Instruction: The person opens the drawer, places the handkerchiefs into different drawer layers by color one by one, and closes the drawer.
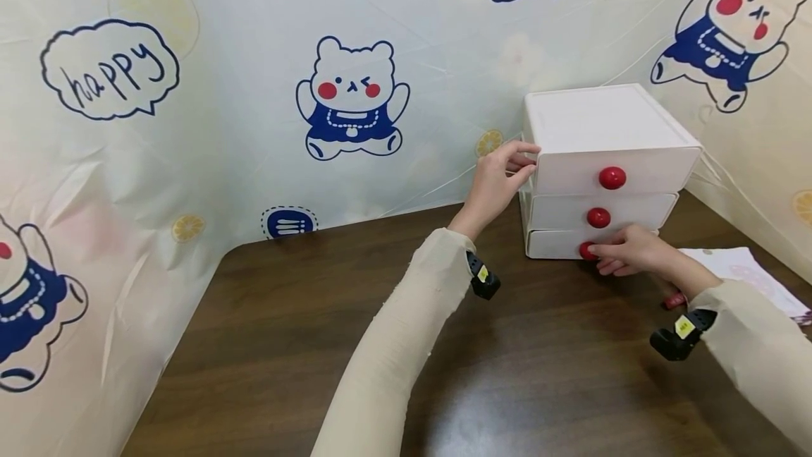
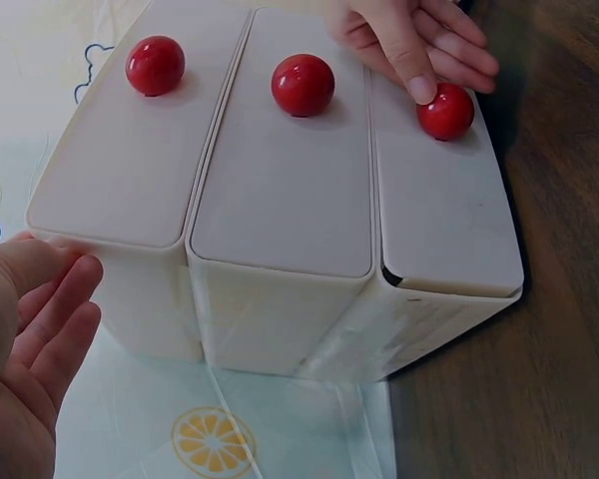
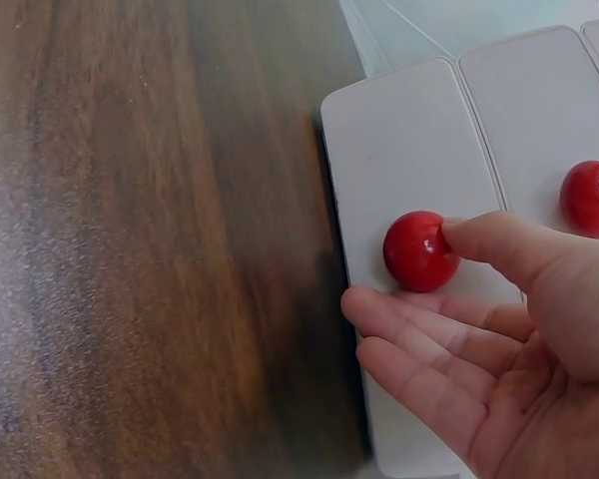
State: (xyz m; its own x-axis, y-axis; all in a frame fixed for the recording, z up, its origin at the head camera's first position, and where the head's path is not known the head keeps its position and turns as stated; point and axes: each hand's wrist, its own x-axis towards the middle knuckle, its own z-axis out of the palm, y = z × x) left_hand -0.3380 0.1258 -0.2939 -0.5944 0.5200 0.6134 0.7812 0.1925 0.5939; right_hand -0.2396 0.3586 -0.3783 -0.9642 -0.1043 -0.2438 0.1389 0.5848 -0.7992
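A white three-drawer box (image 1: 612,118) stands at the back right of the table, each drawer bearing a round red knob. My left hand (image 1: 496,178) touches the box's upper left side with relaxed fingers, near the top drawer (image 2: 120,180). At the bottom drawer (image 3: 409,150), my right hand (image 1: 634,252) rests its thumb against the lowest knob (image 3: 417,254). The other fingers (image 3: 419,349) extend just beneath that knob, fairly straight. A small dark gap shows at one corner of the bottom drawer in the left wrist view. The middle knob (image 2: 302,85) and top knob (image 2: 155,65) are untouched.
White sheets (image 1: 748,273) with faint pink print lie right of the box, partly behind my right forearm. A small red object (image 1: 674,300) lies beside them. The brown wooden table (image 1: 304,344) meets a patterned cloth backdrop (image 1: 254,125) behind and at the sides.
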